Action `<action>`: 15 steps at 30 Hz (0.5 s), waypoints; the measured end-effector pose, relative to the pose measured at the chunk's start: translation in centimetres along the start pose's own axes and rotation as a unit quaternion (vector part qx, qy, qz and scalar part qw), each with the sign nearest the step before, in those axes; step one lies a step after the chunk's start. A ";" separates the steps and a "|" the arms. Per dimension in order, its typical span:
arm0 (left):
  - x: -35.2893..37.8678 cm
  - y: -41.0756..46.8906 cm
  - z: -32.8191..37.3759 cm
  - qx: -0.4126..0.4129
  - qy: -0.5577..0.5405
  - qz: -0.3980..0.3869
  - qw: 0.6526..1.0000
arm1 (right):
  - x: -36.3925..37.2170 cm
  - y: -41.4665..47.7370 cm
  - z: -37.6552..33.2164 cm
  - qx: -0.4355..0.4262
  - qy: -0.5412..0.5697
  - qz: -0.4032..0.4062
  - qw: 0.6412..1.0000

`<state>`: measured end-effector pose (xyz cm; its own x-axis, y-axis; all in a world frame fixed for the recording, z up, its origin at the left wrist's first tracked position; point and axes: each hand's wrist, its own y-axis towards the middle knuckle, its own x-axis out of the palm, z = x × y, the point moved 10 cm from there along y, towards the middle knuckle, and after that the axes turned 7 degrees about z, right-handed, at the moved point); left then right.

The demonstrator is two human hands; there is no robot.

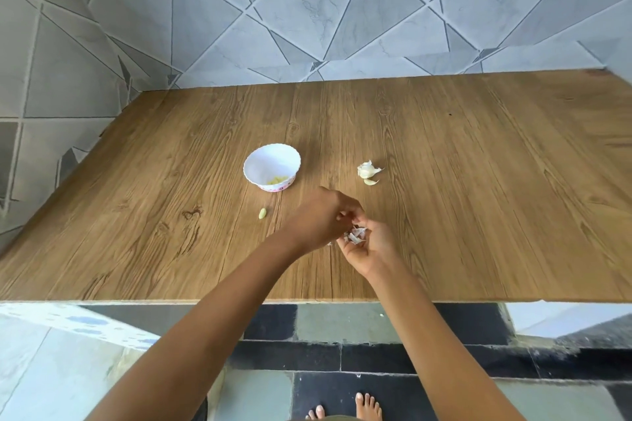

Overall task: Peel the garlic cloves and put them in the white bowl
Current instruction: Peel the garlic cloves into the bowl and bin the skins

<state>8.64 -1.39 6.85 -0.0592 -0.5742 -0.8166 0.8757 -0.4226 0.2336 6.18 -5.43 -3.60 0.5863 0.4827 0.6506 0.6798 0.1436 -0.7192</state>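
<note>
The white bowl [272, 166] with a scalloped rim stands on the wooden table [478, 188]; a few peeled yellowish cloves lie in its bottom. One peeled clove [262, 213] lies on the table in front of the bowl. To the right of the bowl sits a partial garlic bulb [367, 169] with a loose piece [371, 182] beside it. My right hand [367, 246], palm up, cups a heap of papery garlic skins [355, 235]. My left hand [318, 219] meets it from the left, fingertips pinching something small and pale above the skins; whether a clove is among them is hidden.
The table stands in a corner of grey tiled walls [307, 10] at the back and left. Its front edge runs below my forearms, with a tiled floor and my bare toes [345, 410] beneath.
</note>
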 end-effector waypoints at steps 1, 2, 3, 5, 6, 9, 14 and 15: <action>0.1 0.0 0.0 -0.002 0.028 0.010 1.000 | 0.1 -0.2 -0.1 0.000 0.004 -0.001 1.000; 0.2 0.1 0.1 -0.005 0.059 0.020 0.998 | 0.1 -0.2 -0.1 0.002 0.013 0.004 1.000; 0.2 0.1 0.1 -0.012 0.087 0.026 0.996 | 0.0 -0.3 -0.1 0.004 0.024 0.011 1.000; 0.4 0.0 0.0 -0.019 0.119 0.037 0.992 | -0.2 -0.3 -0.2 0.008 0.040 0.018 0.999; 0.3 -0.1 -0.2 -0.022 0.101 0.046 0.994 | -0.2 -0.3 -0.2 0.013 0.045 0.014 0.999; -0.4 -0.4 -1.2 -0.034 -0.022 0.050 0.998 | -0.3 0.1 -0.2 0.021 0.036 -0.002 0.999; -0.3 -1.1 -3.9 -0.126 -0.142 0.044 0.981 | -0.9 0.8 -0.8 0.010 0.024 -0.008 1.000; -0.1 -1.3 -4.7 -0.148 -0.149 0.042 0.977 | -0.9 0.9 -0.7 0.013 0.021 -0.012 1.000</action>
<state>9.72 2.48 4.13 -0.0791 -0.7955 -0.6008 0.9812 -0.1685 0.0940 6.59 -6.32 -4.71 0.5879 0.4420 0.6775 0.6833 0.1769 -0.7084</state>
